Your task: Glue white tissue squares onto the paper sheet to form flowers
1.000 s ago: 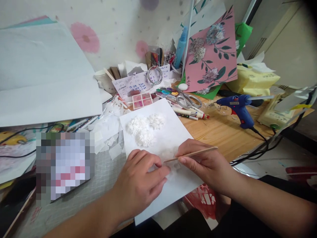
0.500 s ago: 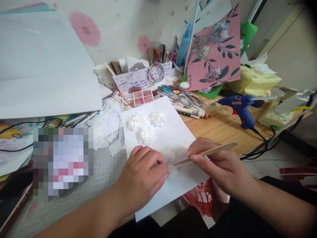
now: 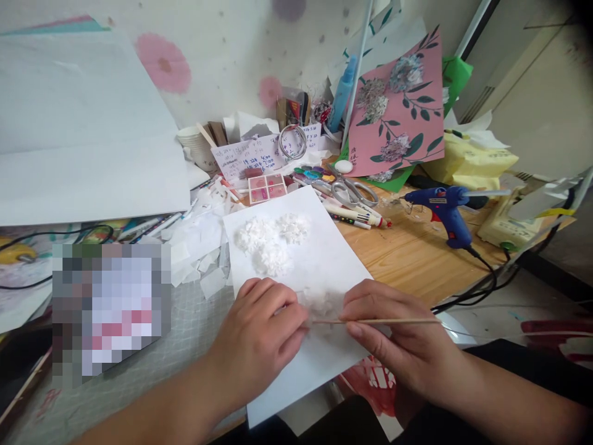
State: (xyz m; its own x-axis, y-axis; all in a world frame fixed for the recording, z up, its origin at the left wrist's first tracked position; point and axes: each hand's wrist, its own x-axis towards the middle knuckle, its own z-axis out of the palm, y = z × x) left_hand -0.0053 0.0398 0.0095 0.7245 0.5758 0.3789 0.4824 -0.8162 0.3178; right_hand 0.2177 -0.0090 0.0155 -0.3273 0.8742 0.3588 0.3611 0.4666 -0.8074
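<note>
On a white sheet of paper (image 3: 319, 241) three fluffy white paper flower clusters (image 3: 273, 254) sit together towards its far end. My right hand (image 3: 393, 324) pinches a flat wooden craft stick (image 3: 407, 321), seen edge-on and nearly level, its tip pointing left. That tip reaches the fingertips of my left hand (image 3: 266, 334), which is closed with its fingers curled over the sheet. Whatever it grips is hidden behind the fingers. Between and just beyond the hands lies a blurred whitish pile (image 3: 317, 300), too indistinct to name.
A blue hot glue gun (image 3: 442, 204) stands on the wooden table at the right. Scissors (image 3: 354, 188), markers (image 3: 354, 213) and a pink palette (image 3: 267, 187) lie behind the sheet. White paper scraps (image 3: 199, 241) cover part of the cutting mat (image 3: 194, 321). A pink flower picture (image 3: 393, 117) leans behind.
The craft stick has turned from a raised slant showing its flat face to nearly level and edge-on. My right hand has shifted slightly left and lower; the left stays curled.
</note>
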